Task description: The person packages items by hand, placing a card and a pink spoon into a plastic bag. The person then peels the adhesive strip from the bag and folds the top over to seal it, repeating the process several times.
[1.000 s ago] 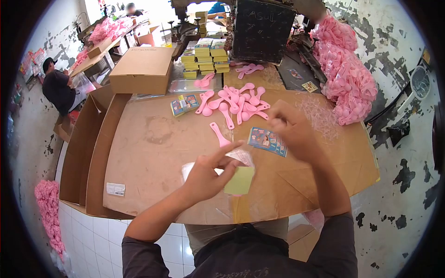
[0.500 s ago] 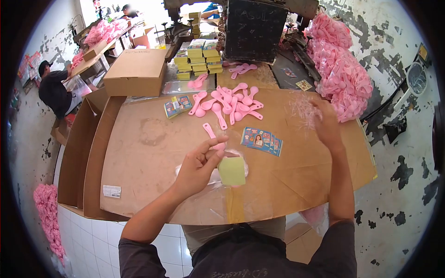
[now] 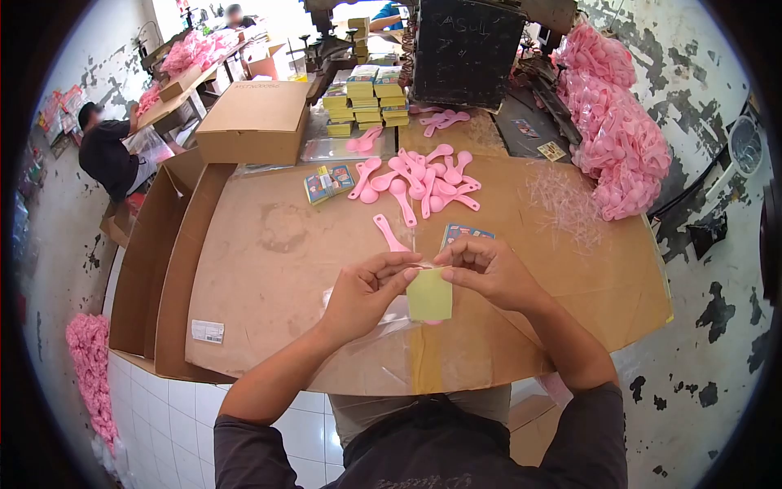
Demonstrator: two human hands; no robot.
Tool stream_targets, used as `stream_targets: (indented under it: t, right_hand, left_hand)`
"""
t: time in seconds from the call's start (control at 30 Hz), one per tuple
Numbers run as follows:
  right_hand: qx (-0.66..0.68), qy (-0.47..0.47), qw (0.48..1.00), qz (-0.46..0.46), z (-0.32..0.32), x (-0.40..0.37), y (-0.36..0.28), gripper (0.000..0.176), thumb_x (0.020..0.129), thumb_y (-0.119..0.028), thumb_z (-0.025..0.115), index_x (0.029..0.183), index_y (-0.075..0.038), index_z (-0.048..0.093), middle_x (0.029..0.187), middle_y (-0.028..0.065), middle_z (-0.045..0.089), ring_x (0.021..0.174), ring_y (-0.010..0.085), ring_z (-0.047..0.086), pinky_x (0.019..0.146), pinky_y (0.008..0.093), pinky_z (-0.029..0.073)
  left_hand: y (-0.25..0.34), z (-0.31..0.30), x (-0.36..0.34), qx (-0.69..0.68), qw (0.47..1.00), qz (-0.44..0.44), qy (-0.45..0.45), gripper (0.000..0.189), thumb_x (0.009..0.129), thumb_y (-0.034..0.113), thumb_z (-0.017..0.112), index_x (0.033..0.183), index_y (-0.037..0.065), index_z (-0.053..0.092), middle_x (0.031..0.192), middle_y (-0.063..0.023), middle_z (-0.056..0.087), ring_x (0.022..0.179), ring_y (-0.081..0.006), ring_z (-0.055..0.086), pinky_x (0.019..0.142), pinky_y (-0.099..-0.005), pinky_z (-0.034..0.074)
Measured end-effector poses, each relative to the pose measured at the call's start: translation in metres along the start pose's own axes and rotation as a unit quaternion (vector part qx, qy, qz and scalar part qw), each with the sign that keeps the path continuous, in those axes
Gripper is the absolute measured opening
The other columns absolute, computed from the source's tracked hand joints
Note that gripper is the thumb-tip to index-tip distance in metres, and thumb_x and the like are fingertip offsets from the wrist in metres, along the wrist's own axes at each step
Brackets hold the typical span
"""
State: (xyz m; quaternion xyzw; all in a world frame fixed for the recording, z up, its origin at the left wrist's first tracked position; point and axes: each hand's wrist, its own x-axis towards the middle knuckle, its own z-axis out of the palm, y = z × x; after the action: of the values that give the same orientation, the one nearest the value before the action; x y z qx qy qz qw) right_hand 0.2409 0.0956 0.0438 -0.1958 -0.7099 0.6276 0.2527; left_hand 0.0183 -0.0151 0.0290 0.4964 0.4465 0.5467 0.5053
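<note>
My left hand (image 3: 368, 295) pinches the upper left corner of a small yellow-green card (image 3: 430, 297), its plain side facing me. On the opposite corner my right hand (image 3: 495, 275) is closed, thumb against the card. Something thin and clear shows between the fingertips along its top edge; I cannot make out what it is. Just beyond the hands lies a single pink scoop (image 3: 391, 234). Blue printed cards (image 3: 466, 234) are partly hidden behind my right hand. Clear plastic film (image 3: 394, 316) lies under the hands, with a bit of pink below the card.
Farther back are a heap of pink scoops (image 3: 417, 186), a banded card bundle (image 3: 329, 184) and card stacks (image 3: 365, 99). Thin clear strips (image 3: 566, 204) lie at right, near bagged pink scoops (image 3: 615, 138). Cardboard boxes (image 3: 252, 122) stand at left; a person (image 3: 110, 155) sits beyond.
My right hand has come from the clear strips at the right to the card and closed at its corner. My left hand still holds the card. The view has shifted slightly.
</note>
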Motion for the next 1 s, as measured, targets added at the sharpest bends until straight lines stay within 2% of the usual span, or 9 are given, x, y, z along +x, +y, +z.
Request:
stream_targets:
  t: [0.1,0.2,0.3,0.4,0.6,0.7,0.8,0.9,1.0]
  right_hand:
    - [0.007,0.025,1.0,0.014,0.0,-0.001,-0.001,0.02,0.098,-0.011,0.072,0.113,0.002,0.071,0.103,0.0059,0.072,0.093,0.0109,0.068,0.085,0.0267,0.055]
    - [0.024,0.046,0.999,0.01,-0.001,-0.003,0.001,0.015,0.098,-0.009,0.072,0.109,0.001,0.073,0.101,0.005,0.072,0.093,0.0105,0.068,0.084,0.0264,0.054]
    - [0.032,0.038,0.999,-0.014,-0.006,-0.002,0.01,0.012,0.098,-0.007,0.071,0.107,0.001,0.075,0.099,0.0033,0.071,0.091,0.0095,0.066,0.081,0.0257,0.052]
    - [0.017,0.022,0.999,-0.029,-0.011,0.0,0.011,0.011,0.097,-0.004,0.069,0.105,0.0,0.076,0.097,0.0021,0.069,0.09,0.0089,0.064,0.078,0.025,0.05]
    - [-0.013,0.001,1.0,-0.018,-0.017,-0.001,0.005,0.014,0.097,-0.001,0.066,0.107,0.0,0.076,0.096,0.0018,0.068,0.09,0.0088,0.061,0.077,0.0242,0.048]
    - [-0.031,-0.009,0.999,-0.037,-0.021,-0.002,0.007,0.014,0.097,-0.003,0.066,0.107,0.001,0.076,0.096,0.002,0.069,0.09,0.0086,0.06,0.077,0.0243,0.047]
    - [-0.017,-0.013,0.999,-0.026,-0.021,-0.003,0.008,0.013,0.097,-0.005,0.068,0.106,0.001,0.076,0.097,0.0026,0.07,0.09,0.0086,0.061,0.077,0.0248,0.048]
    - [-0.017,-0.009,1.0,-0.018,-0.019,-0.002,0.012,0.012,0.097,-0.004,0.069,0.106,0.002,0.075,0.098,0.0036,0.071,0.09,0.0091,0.063,0.079,0.0256,0.05]
    - [-0.011,-0.011,1.0,-0.02,-0.02,-0.001,0.016,0.014,0.096,-0.003,0.071,0.108,0.003,0.074,0.099,0.0043,0.071,0.091,0.0097,0.065,0.081,0.0264,0.052]
  left_hand:
    - [-0.001,0.0,-0.001,0.005,1.0,0.001,0.01,0.026,0.104,0.012,0.065,0.123,-0.004,0.07,0.113,-0.0109,0.075,0.103,-0.0149,0.07,0.091,-0.0315,0.059]
    - [-0.007,-0.001,0.0,0.014,0.999,0.021,0.025,0.024,0.103,0.009,0.064,0.122,-0.004,0.071,0.111,-0.0107,0.075,0.101,-0.0137,0.07,0.09,-0.0303,0.059]
    - [-0.013,-0.002,0.0,0.015,0.999,0.035,0.037,0.024,0.102,0.009,0.066,0.123,-0.002,0.073,0.109,-0.0064,0.076,0.097,-0.0092,0.067,0.086,-0.0257,0.055]
    - [-0.014,-0.011,0.001,0.041,0.996,0.078,0.011,0.025,0.101,0.005,0.066,0.125,0.001,0.073,0.11,-0.0056,0.076,0.097,-0.0088,0.067,0.086,-0.0258,0.055]
    - [-0.012,-0.014,0.001,0.069,0.995,0.068,-0.028,0.024,0.1,0.003,0.066,0.123,0.002,0.074,0.113,-0.0066,0.075,0.097,-0.0096,0.067,0.087,-0.0262,0.055]
    - [-0.008,-0.014,0.001,-0.038,0.999,0.002,-0.024,0.025,0.099,0.005,0.067,0.122,-0.004,0.072,0.114,-0.0125,0.075,0.102,-0.0155,0.07,0.092,-0.0308,0.058]
    - [-0.01,-0.011,0.003,-0.056,0.998,-0.017,-0.009,0.026,0.1,0.007,0.067,0.122,-0.005,0.072,0.114,-0.0134,0.075,0.102,-0.0162,0.071,0.091,-0.0318,0.059]
    - [-0.012,-0.011,0.004,0.071,0.997,-0.007,-0.017,0.027,0.1,0.008,0.068,0.124,-0.004,0.071,0.114,-0.0127,0.075,0.101,-0.0155,0.072,0.089,-0.0307,0.059]
    - [-0.009,-0.008,0.004,0.026,0.999,-0.034,-0.021,0.028,0.102,0.009,0.066,0.127,-0.004,0.069,0.113,-0.0111,0.075,0.098,-0.0139,0.071,0.088,-0.0289,0.059]
